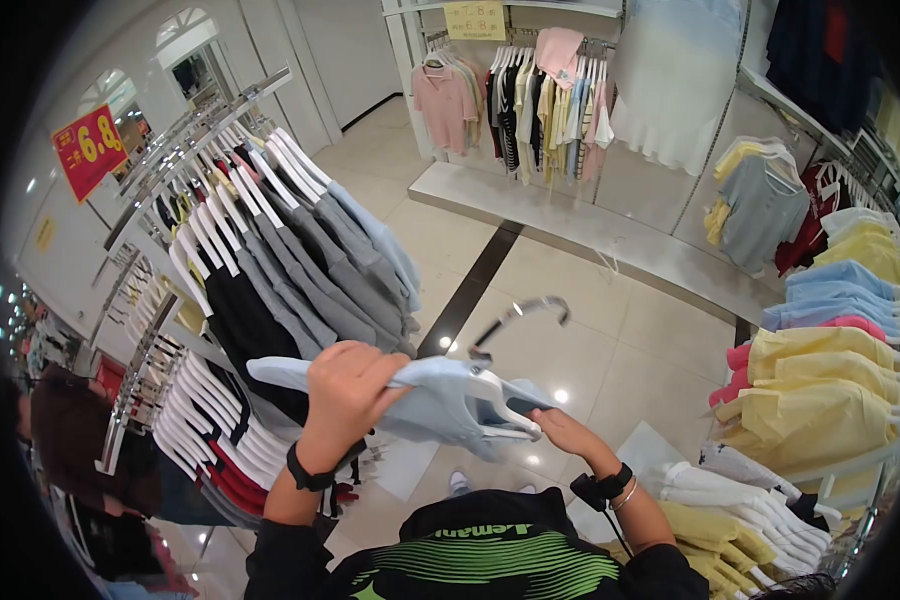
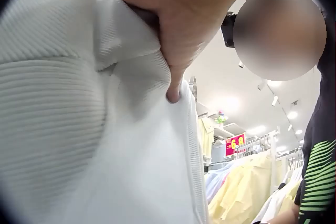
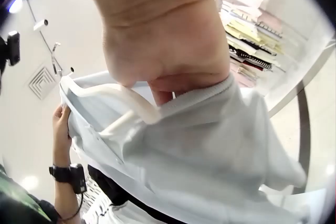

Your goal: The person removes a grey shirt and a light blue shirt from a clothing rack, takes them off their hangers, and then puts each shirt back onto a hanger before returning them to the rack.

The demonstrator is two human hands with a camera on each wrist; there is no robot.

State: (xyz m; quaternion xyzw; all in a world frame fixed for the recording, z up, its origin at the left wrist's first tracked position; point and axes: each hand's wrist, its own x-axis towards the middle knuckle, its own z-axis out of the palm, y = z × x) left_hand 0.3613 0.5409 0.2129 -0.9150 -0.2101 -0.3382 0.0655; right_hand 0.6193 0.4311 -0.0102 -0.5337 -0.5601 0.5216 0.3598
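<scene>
A light blue garment (image 1: pixel 435 405) on a white hanger (image 1: pixel 500 405) is held up in front of the chest, its metal hook (image 1: pixel 520 318) pointing away from the body. My left hand (image 1: pixel 348 392) grips the cloth from above, fingers curled over it; in the left wrist view that hand (image 2: pixel 181 22) pinches the ribbed fabric (image 2: pixel 52 103). At the other end, my right hand (image 1: pixel 570 438) holds the garment's edge near the hanger's tip. The right wrist view shows this hand (image 3: pixel 165 40) with its fingers partly hidden inside the opening, beside the hanger (image 3: pixel 123 98).
A rack of grey and black garments (image 1: pixel 310 270) stands close on the left, with white hangers (image 1: pixel 185 400) below. Yellow garments (image 1: pixel 820 370) hang along the right. Across the tiled floor (image 1: pixel 600 320) runs a low white platform (image 1: pixel 570 225), a loose hanger (image 1: pixel 610 258) at its edge.
</scene>
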